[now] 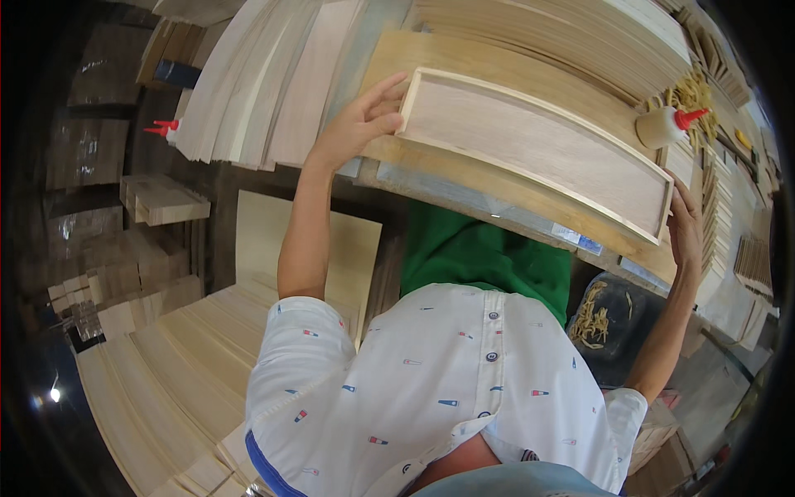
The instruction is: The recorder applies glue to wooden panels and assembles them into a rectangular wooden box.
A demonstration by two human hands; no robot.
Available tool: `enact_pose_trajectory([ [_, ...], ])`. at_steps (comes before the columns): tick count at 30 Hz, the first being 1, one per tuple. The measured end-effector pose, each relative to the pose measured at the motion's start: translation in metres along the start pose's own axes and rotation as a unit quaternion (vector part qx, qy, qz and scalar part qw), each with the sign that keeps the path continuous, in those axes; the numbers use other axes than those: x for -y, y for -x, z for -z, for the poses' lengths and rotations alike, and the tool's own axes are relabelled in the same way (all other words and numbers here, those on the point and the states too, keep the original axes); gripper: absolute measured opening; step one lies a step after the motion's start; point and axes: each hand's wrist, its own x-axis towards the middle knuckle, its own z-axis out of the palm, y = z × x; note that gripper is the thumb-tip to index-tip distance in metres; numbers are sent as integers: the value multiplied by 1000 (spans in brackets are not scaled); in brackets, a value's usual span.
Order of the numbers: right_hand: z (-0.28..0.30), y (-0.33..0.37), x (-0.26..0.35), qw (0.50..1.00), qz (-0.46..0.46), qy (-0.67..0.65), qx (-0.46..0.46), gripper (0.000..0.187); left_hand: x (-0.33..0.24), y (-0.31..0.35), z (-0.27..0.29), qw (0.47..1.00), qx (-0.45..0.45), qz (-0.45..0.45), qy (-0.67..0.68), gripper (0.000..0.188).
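A long, shallow wooden tray (538, 147) with a pale raised rim lies across the wooden board on the workbench, its right end nearer me. My left hand (362, 120) grips its left end, thumb at the near corner and fingers round the far side. At the other end my right hand (685, 222) is closed on the short side, some of its fingers hidden behind the rim. Just beyond the tray's right end stands a glue bottle (656, 129) with a red nozzle cap.
Thin wooden strips (248, 91) are piled left of the board (489, 58), and more boards (555, 41) lie behind it. Yellowish rubber bands (698, 93) heap near the glue bottle. A dark bin (617, 352) with more bands sits below the bench. Large panels (182, 364) stack at lower left.
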Motion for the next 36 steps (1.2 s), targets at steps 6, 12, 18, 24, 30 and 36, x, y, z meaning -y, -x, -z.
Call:
enact_pose_trajectory([
  [6, -8, 7, 9, 999, 12, -44, 25, 38, 0, -62, 2, 992, -54, 81, -78, 43],
  [12, -13, 8, 12, 997, 10, -75, 15, 40, 32, -71, -2, 988, -87, 48, 118, 33],
  [18, -15, 15, 15, 997, 17, -77, -5, 39, 40, -51, 4, 988, -109, 53, 96, 36],
  [24, -25, 16, 28, 1000, 12, -11, -17, 47, 44, -62, 8, 987, -92, 80, 104, 26],
  [30, -27, 8, 30, 998, 7, 22, -58, 43, 41, -65, -4, 988, -127, 40, 83, 26],
  [36, -23, -7, 15, 997, -2, -50, -62, 40, 41, -49, -12, 985, -136, 26, 106, 33],
])
